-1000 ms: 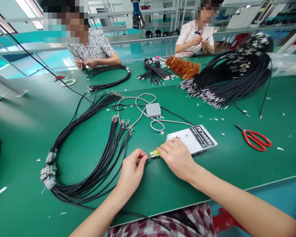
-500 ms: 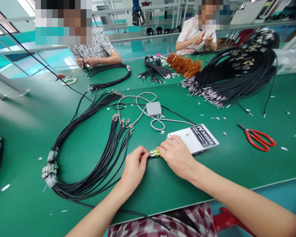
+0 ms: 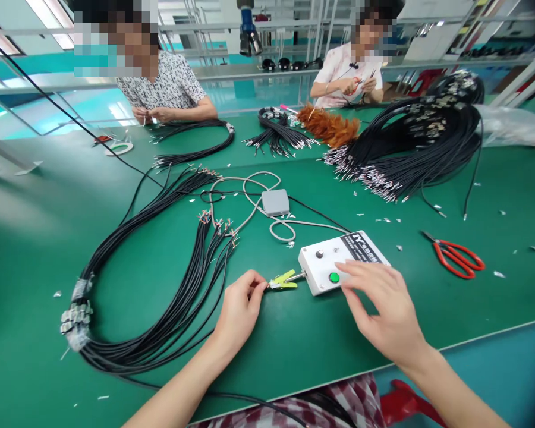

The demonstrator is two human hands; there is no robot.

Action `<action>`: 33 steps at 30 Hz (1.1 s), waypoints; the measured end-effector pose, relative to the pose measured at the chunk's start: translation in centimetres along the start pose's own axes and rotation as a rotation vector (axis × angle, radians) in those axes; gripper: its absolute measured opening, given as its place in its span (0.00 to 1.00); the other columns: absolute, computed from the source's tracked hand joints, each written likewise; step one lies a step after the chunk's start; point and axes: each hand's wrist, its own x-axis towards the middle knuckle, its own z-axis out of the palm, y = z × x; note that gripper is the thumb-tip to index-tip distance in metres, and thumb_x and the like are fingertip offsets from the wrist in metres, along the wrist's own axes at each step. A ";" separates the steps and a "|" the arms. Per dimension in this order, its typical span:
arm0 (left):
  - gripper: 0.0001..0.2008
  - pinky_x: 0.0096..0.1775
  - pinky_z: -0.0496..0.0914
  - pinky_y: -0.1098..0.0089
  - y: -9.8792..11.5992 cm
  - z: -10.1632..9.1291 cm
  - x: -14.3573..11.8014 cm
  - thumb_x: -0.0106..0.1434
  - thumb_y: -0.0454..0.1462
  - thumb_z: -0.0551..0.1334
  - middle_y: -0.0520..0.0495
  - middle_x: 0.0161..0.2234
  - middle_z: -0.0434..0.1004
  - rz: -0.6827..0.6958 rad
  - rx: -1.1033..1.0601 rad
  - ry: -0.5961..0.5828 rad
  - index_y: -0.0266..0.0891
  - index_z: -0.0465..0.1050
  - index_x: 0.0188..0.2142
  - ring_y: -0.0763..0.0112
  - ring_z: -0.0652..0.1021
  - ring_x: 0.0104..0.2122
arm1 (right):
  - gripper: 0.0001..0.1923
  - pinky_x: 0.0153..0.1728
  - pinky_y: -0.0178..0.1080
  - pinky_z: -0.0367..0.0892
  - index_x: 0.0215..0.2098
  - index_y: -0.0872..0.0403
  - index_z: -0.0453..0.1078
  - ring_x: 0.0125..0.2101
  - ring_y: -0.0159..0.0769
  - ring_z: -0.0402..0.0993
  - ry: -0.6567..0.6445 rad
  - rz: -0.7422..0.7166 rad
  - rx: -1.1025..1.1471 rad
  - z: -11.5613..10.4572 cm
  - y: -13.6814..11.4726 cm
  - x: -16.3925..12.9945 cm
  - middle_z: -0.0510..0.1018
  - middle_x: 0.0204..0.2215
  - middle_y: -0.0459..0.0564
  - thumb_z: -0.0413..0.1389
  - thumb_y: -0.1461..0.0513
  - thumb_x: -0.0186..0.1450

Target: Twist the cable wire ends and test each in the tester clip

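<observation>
**Wire end at the clip, fingers by the green button**

A bundle (image 3: 129,309) of black cables loops over the left of the green table (image 3: 472,309), its stripped ends fanned toward the middle, probably so each one can be picked off in turn. The left hand (image 3: 238,309) rests on the table with thumb and forefinger pinched together on something thin, seemingly a wire end, held right at the open mouth of the yellow-green clip (image 3: 283,279). The clip juts from the left edge of the white box (image 3: 339,261), which sits close in front of the person, within easy reach of both hands. The right hand (image 3: 386,309) hovers over the box's near right corner, fingers loosely spread and empty, the forefinger tip just beside the green button (image 3: 334,277); whether it touches is unclear. Red scissors (image 3: 457,258) lie well apart to the right. Across the table two other people handle their own cables.
</observation>
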 end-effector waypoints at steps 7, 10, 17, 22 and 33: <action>0.08 0.29 0.62 0.73 -0.4 -0.5 0.0 0.64 0.36 0.57 0.53 0.24 0.70 0.004 0.015 0.001 0.40 0.69 0.28 0.71 0.70 0.25 | 0.10 0.52 0.52 0.58 0.33 0.52 0.66 0.49 0.44 0.74 0.027 0.010 -0.092 1.4 -0.2 -3.5 0.83 0.44 0.47 0.54 0.73 0.64; 0.08 0.28 0.62 0.73 -0.7 -1.3 -0.3 0.63 0.36 0.57 0.53 0.24 0.70 -0.004 0.025 0.020 0.39 0.69 0.28 0.71 0.70 0.25 | 0.11 0.53 0.52 0.58 0.32 0.51 0.66 0.47 0.43 0.75 0.051 0.010 -0.118 2.0 0.3 -3.6 0.83 0.43 0.45 0.56 0.73 0.64; 0.05 0.23 0.64 0.74 -1.0 -2.9 -0.8 0.62 0.38 0.58 0.53 0.23 0.70 0.047 -0.022 0.095 0.39 0.70 0.31 0.73 0.71 0.20 | 0.09 0.52 0.54 0.62 0.36 0.52 0.68 0.50 0.46 0.71 0.113 0.044 -0.006 2.1 -0.1 -4.0 0.82 0.43 0.53 0.57 0.72 0.63; 0.12 0.34 0.70 0.67 -0.4 -8.5 3.2 0.61 0.36 0.57 0.50 0.33 0.69 0.158 -0.006 0.474 0.40 0.61 0.45 0.68 0.74 0.29 | 0.11 0.51 0.51 0.64 0.41 0.54 0.70 0.52 0.46 0.70 0.076 0.060 0.115 1.8 -1.9 -5.9 0.77 0.48 0.57 0.56 0.72 0.63; 0.01 0.32 0.66 0.69 -0.2 1.4 -8.5 0.66 0.35 0.58 0.48 0.31 0.74 0.870 0.665 -0.455 0.41 0.68 0.36 0.66 0.72 0.29 | 0.11 0.48 0.46 0.72 0.41 0.51 0.71 0.49 0.43 0.74 0.019 0.164 0.292 2.3 -3.0 -6.8 0.78 0.46 0.54 0.55 0.71 0.64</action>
